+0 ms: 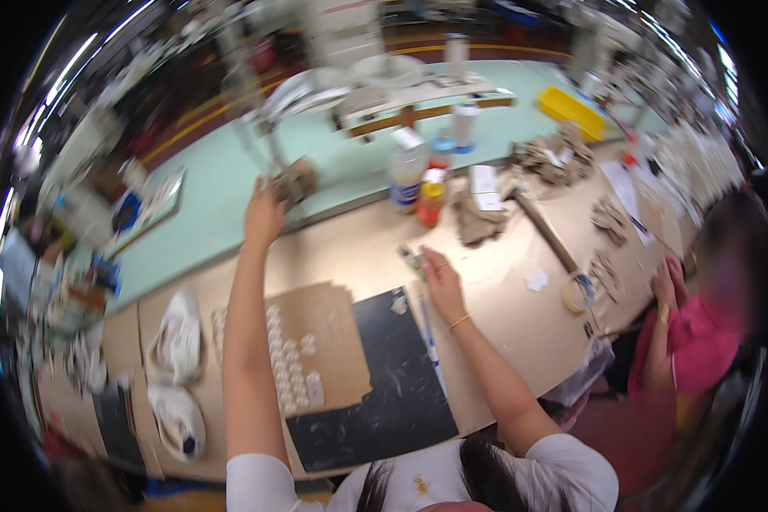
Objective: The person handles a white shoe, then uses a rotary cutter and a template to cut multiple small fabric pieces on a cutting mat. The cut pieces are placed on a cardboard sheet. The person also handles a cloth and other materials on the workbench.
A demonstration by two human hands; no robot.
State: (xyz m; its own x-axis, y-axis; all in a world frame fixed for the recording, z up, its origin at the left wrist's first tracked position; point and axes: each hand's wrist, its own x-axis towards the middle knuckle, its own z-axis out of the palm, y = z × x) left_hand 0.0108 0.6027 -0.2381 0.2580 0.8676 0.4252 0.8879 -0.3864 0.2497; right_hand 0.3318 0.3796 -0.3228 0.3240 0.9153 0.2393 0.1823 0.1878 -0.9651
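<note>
My left hand (pixel 266 209) is stretched forward to the far side of the board, its fingertips against or right beside a small brown bundle (pixel 299 181). Motion blur hides whether the fingers grip it. My right hand (pixel 441 282) is over the brown board, fingers bent together at a small dark-greenish item (pixel 412 259) too blurred to name. Below my hands lies a cardboard sheet (pixel 337 341) with rows of small pale round pieces (pixel 286 358). Next to it are a black mat (pixel 392 384) and a blue-and-white pen-like stick (pixel 432 350).
Bottles (pixel 407 171), one red and yellow (pixel 431 200), stand beyond my right hand. A hammer (pixel 546 230), tape roll (pixel 577 293) and brown fabric pieces (pixel 555 158) lie rightward. White fabric pieces (pixel 177 337) are at left. A person in pink (pixel 695 354) sits at right.
</note>
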